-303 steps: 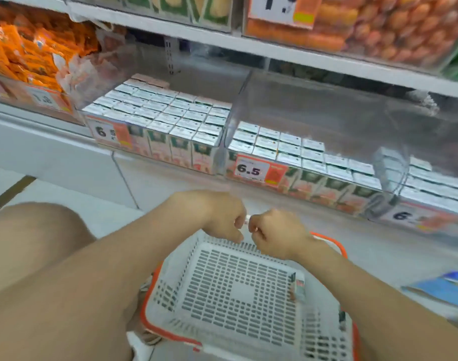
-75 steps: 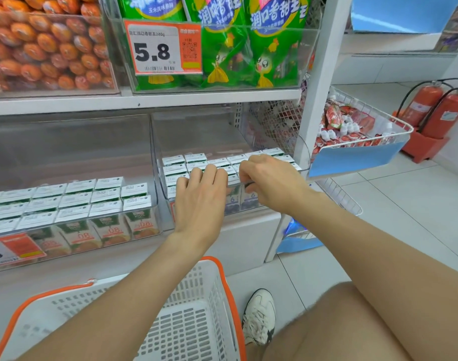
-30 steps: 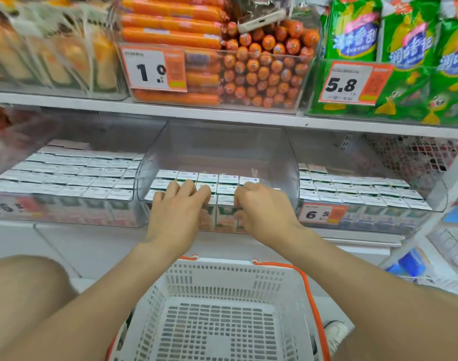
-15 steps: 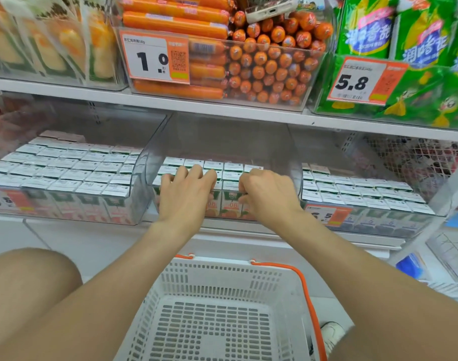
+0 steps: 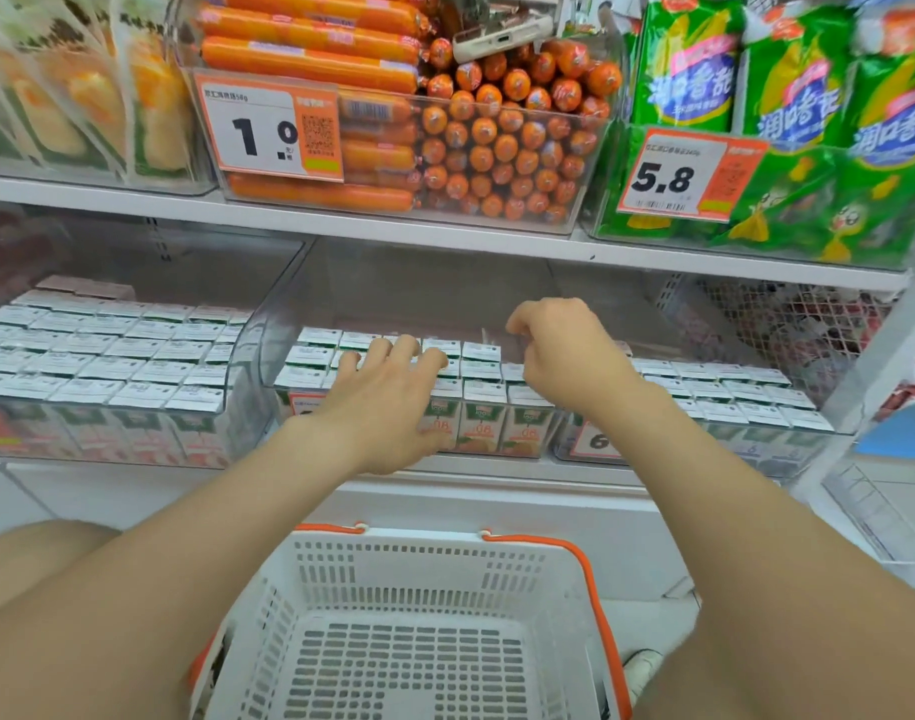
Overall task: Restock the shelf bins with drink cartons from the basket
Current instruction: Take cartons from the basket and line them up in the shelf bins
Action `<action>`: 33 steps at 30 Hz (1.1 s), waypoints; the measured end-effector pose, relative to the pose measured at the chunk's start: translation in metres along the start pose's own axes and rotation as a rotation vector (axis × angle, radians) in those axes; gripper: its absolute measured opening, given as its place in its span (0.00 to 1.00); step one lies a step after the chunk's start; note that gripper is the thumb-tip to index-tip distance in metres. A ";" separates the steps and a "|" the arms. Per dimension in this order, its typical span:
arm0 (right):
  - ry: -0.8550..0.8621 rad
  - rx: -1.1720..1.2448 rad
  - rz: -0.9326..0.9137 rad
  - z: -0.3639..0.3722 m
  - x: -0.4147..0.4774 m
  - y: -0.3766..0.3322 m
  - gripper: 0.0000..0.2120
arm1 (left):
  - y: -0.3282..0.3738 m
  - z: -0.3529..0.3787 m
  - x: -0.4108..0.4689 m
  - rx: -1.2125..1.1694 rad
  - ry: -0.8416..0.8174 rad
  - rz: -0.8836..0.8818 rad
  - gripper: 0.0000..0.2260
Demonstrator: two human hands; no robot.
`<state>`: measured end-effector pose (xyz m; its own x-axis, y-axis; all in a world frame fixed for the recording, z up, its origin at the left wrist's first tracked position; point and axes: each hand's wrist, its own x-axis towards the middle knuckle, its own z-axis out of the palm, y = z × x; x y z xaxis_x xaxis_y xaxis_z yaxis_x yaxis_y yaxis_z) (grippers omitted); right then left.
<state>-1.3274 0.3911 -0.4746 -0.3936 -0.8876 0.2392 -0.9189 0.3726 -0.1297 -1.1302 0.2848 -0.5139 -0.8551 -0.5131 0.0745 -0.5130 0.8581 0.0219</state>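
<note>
Small drink cartons (image 5: 484,394) with white tops stand in rows in the clear middle shelf bin (image 5: 281,324). My left hand (image 5: 387,392) lies flat with straight fingers on the carton tops at the bin's front. My right hand (image 5: 564,356) hovers just above the cartons on the bin's right side, fingers loosely curled, holding nothing that I can see. The white basket (image 5: 419,563) with orange handles sits on the floor below my arms, and its visible bottom holds no cartons.
More cartons fill the left bin (image 5: 107,356) and the right bin (image 5: 730,392). The upper shelf (image 5: 341,226) carries orange sausages (image 5: 497,137), green snack bags (image 5: 756,96) and price tags. A wire basket (image 5: 871,511) hangs at the right. My knees flank the basket.
My right hand has lifted off the cartons and drawn back and up with curled fingers. The left hand stays flat on the carton tops. The camera has moved slightly closer.
</note>
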 end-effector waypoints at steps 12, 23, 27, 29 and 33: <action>-0.405 0.040 0.101 0.034 0.030 -0.016 0.29 | 0.009 0.036 0.016 0.157 0.009 -0.095 0.31; -0.018 -0.187 0.021 0.052 0.036 -0.035 0.17 | -0.024 0.021 0.008 0.104 -0.033 -0.122 0.40; -0.214 0.149 -0.001 0.063 0.052 -0.031 0.24 | -0.044 0.022 0.001 0.101 -0.074 -0.130 0.39; -0.315 0.174 -0.029 0.068 0.057 -0.034 0.27 | -0.045 0.025 -0.001 0.104 -0.086 -0.133 0.37; -0.330 0.012 -0.060 0.066 0.066 -0.045 0.32 | -0.040 0.027 0.002 0.120 -0.065 -0.165 0.37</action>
<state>-1.3104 0.2974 -0.5168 -0.3071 -0.9485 -0.0780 -0.9392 0.3153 -0.1362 -1.1133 0.2485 -0.5419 -0.7595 -0.6503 0.0156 -0.6488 0.7556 -0.0906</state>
